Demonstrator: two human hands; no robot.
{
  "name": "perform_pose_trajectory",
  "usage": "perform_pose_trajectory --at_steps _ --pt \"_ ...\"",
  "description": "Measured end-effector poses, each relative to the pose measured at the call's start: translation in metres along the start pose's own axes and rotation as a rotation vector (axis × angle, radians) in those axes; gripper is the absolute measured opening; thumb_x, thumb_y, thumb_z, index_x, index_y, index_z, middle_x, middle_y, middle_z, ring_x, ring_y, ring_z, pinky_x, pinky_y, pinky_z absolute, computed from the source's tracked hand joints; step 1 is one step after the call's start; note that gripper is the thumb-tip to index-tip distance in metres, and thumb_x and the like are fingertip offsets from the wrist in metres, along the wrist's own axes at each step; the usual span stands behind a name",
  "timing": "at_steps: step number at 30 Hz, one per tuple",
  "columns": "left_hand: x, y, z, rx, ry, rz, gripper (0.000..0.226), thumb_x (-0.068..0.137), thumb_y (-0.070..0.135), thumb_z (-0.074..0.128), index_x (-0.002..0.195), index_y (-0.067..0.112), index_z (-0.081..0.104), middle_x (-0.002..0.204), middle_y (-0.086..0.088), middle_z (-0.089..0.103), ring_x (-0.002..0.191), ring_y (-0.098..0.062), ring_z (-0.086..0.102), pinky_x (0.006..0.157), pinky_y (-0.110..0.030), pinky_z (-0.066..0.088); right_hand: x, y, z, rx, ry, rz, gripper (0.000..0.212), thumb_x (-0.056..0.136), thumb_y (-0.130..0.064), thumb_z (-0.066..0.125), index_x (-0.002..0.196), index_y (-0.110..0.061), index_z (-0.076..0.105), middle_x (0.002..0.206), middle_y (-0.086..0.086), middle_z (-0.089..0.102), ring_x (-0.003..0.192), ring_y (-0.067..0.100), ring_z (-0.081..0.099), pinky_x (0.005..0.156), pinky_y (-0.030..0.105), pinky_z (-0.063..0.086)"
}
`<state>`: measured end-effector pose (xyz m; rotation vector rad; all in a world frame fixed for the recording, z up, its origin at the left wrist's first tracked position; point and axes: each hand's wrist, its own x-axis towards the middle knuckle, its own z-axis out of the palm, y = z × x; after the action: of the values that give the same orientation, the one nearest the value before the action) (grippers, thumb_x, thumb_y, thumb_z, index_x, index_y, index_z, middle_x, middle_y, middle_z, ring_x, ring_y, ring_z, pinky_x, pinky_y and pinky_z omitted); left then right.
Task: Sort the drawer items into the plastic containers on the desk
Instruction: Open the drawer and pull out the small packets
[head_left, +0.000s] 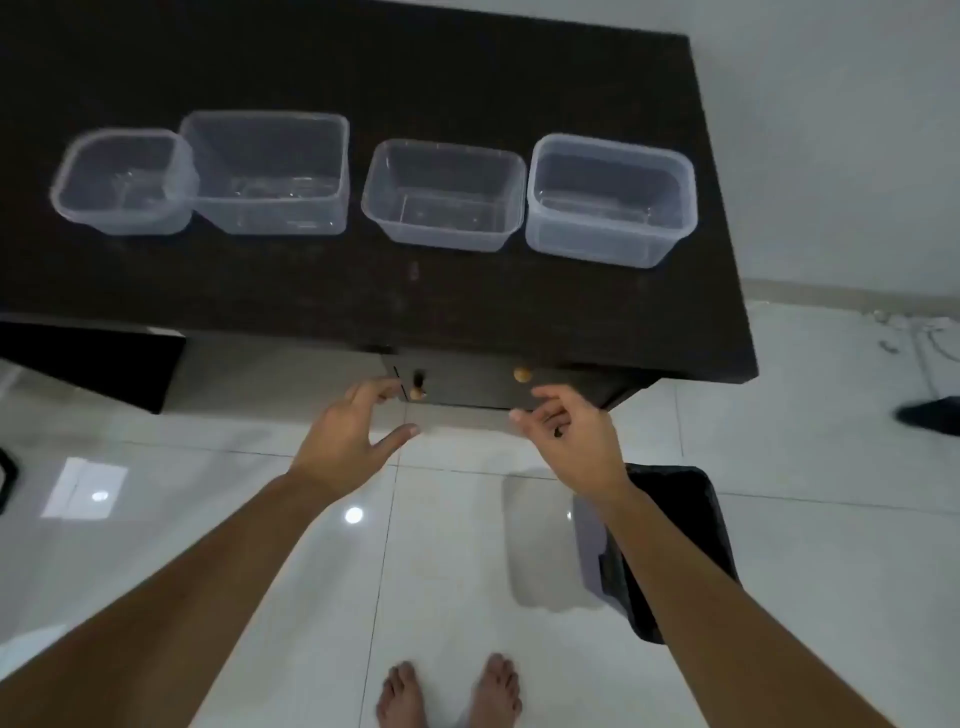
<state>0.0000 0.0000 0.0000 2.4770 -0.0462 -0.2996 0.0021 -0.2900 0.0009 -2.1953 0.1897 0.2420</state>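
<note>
Several clear plastic containers stand in a row on the dark desk, all with nothing in them: a small one at the left, a larger one touching it, a third, and a fourth at the right. Below the desk's front edge is a dark drawer front with two round wooden knobs, and it looks closed. My left hand is open, fingers spread, close to the left knob. My right hand has loosely curled fingers, just below the right knob, holding nothing.
A dark bin with a black liner stands on the white tiled floor under my right forearm. My bare feet are at the bottom. A dark panel hangs under the desk at the left. A dark object lies at the right edge.
</note>
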Motion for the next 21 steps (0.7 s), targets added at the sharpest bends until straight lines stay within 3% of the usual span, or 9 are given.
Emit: perform_pose_trajectory --at_steps 5,8,13,17,21 --pt "0.045 -0.023 0.027 -0.141 0.113 -0.079 0.074 0.088 0.051 0.08 0.146 0.017 0.048 0.14 0.001 0.058 0.129 -0.018 0.057 0.109 -0.039 0.05 0.027 0.015 0.028 0.167 0.193 0.009 0.04 0.087 -0.044 0.082 0.117 -0.021 0.07 0.088 -0.005 0.072 0.082 0.012 0.069 0.079 0.032 0.061" --pt "0.054 -0.03 0.042 -0.216 0.21 -0.076 0.07 0.086 0.043 0.084 0.14 0.013 0.05 0.13 0.004 0.057 0.121 -0.016 0.057 0.104 -0.033 0.05 0.033 0.02 0.04 0.207 0.261 -0.05 0.034 0.088 -0.038 0.082 0.112 -0.017 0.072 0.09 -0.004 0.072 0.082 0.012 0.069 0.077 0.025 0.06" --pt "0.054 -0.04 0.061 -0.376 0.339 -0.135 0.069 0.087 0.038 0.085 0.139 0.01 0.048 0.132 -0.002 0.059 0.121 -0.017 0.057 0.101 -0.023 0.046 0.038 0.026 0.047 0.23 0.298 -0.115 0.028 0.094 -0.03 0.078 0.115 -0.013 0.071 0.095 -0.006 0.074 0.086 0.014 0.071 0.08 0.021 0.059" --pt "0.062 -0.045 0.066 -0.434 0.381 -0.135 0.055 0.091 0.035 0.081 0.135 0.014 0.055 0.127 0.0 0.064 0.118 -0.02 0.061 0.101 -0.03 0.051 0.045 0.031 0.047 0.203 0.312 -0.122 0.035 0.095 -0.037 0.075 0.117 -0.01 0.072 0.095 0.0 0.077 0.088 0.016 0.075 0.082 0.023 0.061" --pt "0.072 -0.043 0.067 -0.489 0.446 -0.164 0.038 0.094 0.032 0.079 0.123 0.012 0.064 0.117 -0.002 0.071 0.114 -0.02 0.067 0.104 -0.038 0.056 0.05 0.035 0.045 0.16 0.322 -0.138 0.037 0.095 -0.043 0.073 0.115 -0.012 0.073 0.094 0.0 0.078 0.087 0.013 0.075 0.078 0.016 0.058"
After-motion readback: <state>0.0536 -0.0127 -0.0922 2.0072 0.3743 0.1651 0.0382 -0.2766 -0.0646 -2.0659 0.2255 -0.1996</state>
